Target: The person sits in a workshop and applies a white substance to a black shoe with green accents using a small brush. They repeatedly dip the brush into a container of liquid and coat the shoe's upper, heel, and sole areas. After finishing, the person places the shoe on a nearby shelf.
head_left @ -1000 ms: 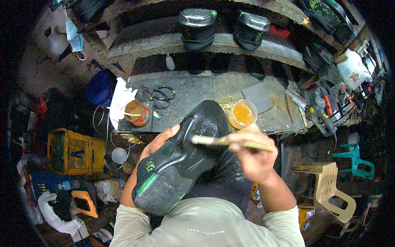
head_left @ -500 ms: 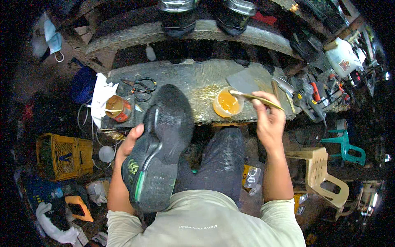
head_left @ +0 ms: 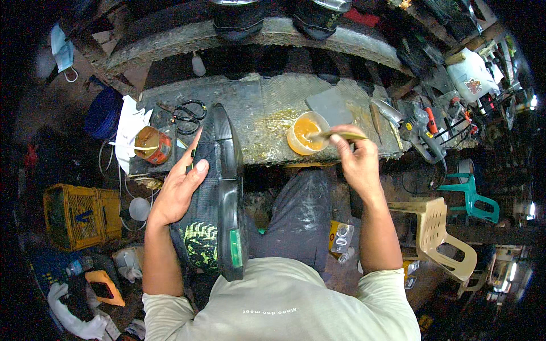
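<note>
the left hand (head_left: 176, 196) grips a black shoe (head_left: 220, 190). the right hand (head_left: 359, 165) pinches a brush (head_left: 326, 134), its tip in a cup (head_left: 293, 141) of orange liquid (head_left: 307, 125).

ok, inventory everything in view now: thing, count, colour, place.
shoe: 1, black-green, left hand
brush: 1, tan, right hand
cup: 1, translucent, orange contents, bench
can: 1, red, bench left
scissors: 1, black-handled, bench left
sheet: 1, grey, bench
power tool: 1, grey-yellow, bench right
jug: 1, white, upper right
chairs: 2, beige and teal, right
crate: 1, yellow, left
mask: 1, blue, upper left
footwear: 2+, black-silver, shelf
clutter: uncounted, too dark
shirt: 1, pale, bottom
hands: 2, bare, mid-view
</note>
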### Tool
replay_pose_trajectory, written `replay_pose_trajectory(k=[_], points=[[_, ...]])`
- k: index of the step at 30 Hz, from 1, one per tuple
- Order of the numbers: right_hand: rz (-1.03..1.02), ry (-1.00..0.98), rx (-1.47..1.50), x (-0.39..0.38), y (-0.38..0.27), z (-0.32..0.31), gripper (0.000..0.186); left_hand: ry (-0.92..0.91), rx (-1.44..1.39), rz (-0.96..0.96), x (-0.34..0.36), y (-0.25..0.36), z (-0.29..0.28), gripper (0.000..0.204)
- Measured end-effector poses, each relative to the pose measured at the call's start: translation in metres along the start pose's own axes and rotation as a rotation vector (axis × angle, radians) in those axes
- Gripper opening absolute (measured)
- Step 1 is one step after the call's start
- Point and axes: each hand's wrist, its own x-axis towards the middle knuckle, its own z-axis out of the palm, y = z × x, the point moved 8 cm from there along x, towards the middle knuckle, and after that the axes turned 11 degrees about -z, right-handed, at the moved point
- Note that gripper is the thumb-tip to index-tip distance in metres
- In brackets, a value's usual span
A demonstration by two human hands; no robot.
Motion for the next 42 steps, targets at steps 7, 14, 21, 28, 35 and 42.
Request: replay_pose_trajectory(k=[7,14,21,28,35,42], points=[[0.068,0.070,0.231,-0.010,0.015,-0.001,0.018,0.040,-0.003,-0.018,0.009,-0.004,0.011,0.068],[0.195,-0.030,0.303,-0.022,-0.016,0.004,0.017,0.050,0.133,0.073,0.006,0.010,0.019,0.069],[-0.610,0.059,0.065,-0.018,-0.125,-0.011,0.027,0.040,0.154,0.082,0.003,0.028,0.027,0.071],[-0.778,0.030,-0.025,-0.021,-0.155,0.002,0.029,0.072,0.220,0.034,-0.006,0.041,0.031,0.073],[-0.812,0.000,-0.082,-0.021,-0.158,0.005,0.029,0.091,0.237,0.023,-0.007,0.048,0.034,0.074],[-0.812,-0.009,-0.112,-0.020,-0.163,0.005,0.030,0.092,0.252,0.033,-0.010,0.052,0.036,0.076]])
